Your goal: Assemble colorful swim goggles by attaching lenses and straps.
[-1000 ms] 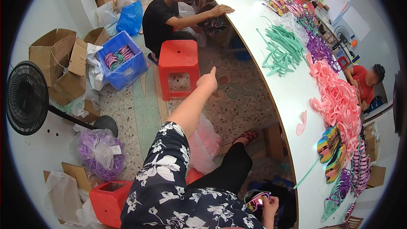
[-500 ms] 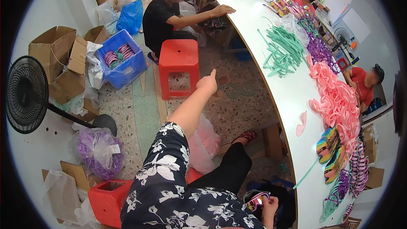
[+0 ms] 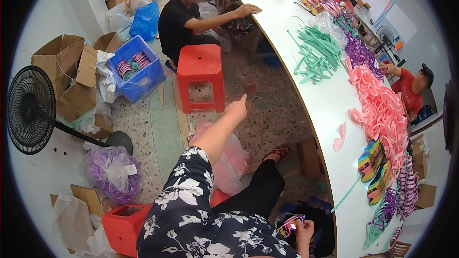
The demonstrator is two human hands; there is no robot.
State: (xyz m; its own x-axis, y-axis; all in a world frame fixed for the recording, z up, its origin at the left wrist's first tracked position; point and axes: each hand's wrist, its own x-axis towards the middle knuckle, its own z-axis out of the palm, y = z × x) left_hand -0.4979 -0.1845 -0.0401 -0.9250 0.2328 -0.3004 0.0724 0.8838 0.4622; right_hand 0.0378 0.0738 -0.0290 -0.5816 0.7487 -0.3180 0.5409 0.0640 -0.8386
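My left hand (image 3: 237, 108) is stretched out over the floor with its index finger pointing ahead. It holds nothing, and the other fingers are partly hidden. Low at the table's near edge, my right hand (image 3: 304, 232) grips a pair of goggles (image 3: 289, 228) with a shiny mirrored lens and pinkish frame. A red plastic stool (image 3: 201, 74) stands just beyond my left hand. Under my left arm lies a clear bag of pink material (image 3: 229, 162).
A long white table (image 3: 319, 119) curves along the right, bearing pink straps (image 3: 377, 110), green straps (image 3: 315, 55) and mirrored goggles (image 3: 377, 181). A co-worker (image 3: 179, 24) sits ahead with a hand on its edge. At left stand a black fan (image 3: 31, 110) and a blue crate (image 3: 136, 83).
My left hand has dipped slightly, still pointing. The co-worker in red at the right has raised a hand toward the straps. My right hand keeps the goggles in place.
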